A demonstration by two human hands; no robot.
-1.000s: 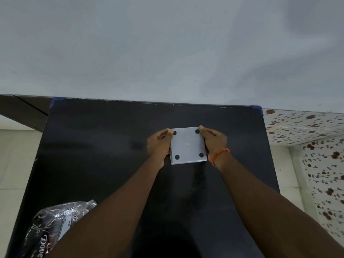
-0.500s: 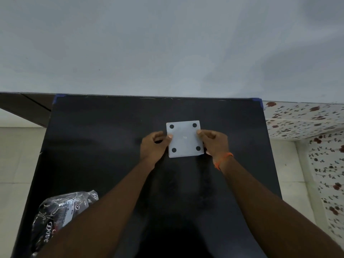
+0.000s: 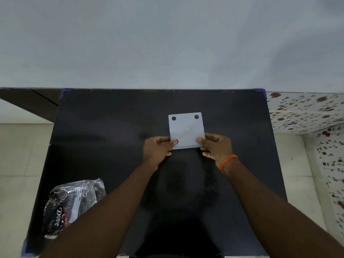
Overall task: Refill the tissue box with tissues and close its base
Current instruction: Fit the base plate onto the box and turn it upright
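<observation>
Pale grey plastic is showing between the fingers (image 3: pixel 200 139): both hands are pinching the near edge of the tissue box (image 3: pixel 186 130), which is lying base-up toward the far middle of the black worktop (image 3: pixel 104 138). The left hand (image 3: pixel 157 148) is gripping the near-left corner, thumb covering one of the dark round feet, and the right hand (image 3: pixel 216 146), with an orange band (image 3: pixel 227 162) at its wrist, is gripping the near-right corner. Two more feet are showing at the far edge. The base panel is looking flush, so it probably has yet to be pried off; whether it slides or snaps cannot be told. A crinkled pack of tissues (image 3: pixel 72 203) is lying well apart at the near-left corner of the worktop. With grips only at the corners, the light box could be skidding away across the glossy surface, or the panel could be popping free suddenly.
</observation>
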